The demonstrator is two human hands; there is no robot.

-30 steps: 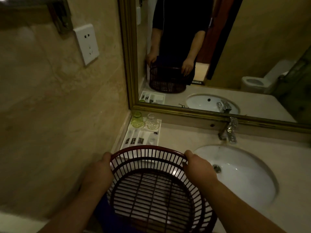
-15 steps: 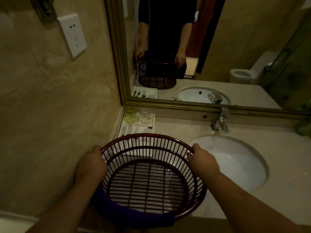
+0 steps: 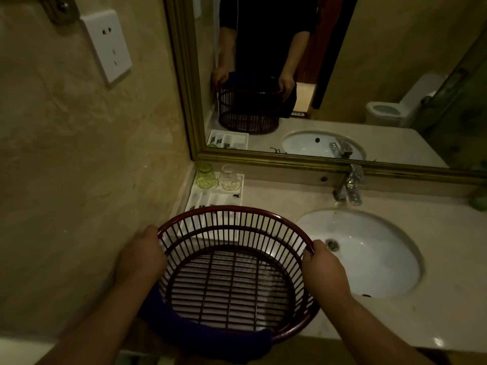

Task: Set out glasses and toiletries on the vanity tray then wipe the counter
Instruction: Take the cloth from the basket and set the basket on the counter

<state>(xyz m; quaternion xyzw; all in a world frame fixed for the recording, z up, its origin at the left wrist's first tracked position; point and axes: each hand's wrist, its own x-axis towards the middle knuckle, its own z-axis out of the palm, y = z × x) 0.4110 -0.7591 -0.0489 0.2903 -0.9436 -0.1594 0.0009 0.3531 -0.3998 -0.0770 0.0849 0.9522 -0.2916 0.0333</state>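
Note:
A dark red slatted basket (image 3: 237, 270) sits low over the counter's front left, empty inside, with a dark blue cloth (image 3: 210, 335) draped over its near rim. My left hand (image 3: 139, 256) grips the left rim and my right hand (image 3: 322, 270) grips the right rim. Behind the basket a white vanity tray (image 3: 210, 197) lies in the back left corner, holding a green glass (image 3: 206, 176), a clear glass (image 3: 229, 178) and small dark toiletry packets; its front part is hidden by the basket.
A white oval sink (image 3: 369, 256) with a chrome tap (image 3: 349, 185) fills the counter's middle. A gold-framed mirror (image 3: 316, 159) runs along the back. The tiled wall with a socket (image 3: 108, 46) stands close on the left. The beige counter (image 3: 448, 299) extends right.
The basket, held in both hands, has drawn back toward me and levelled out, uncovering more of the tray. My grips on the rim are unchanged.

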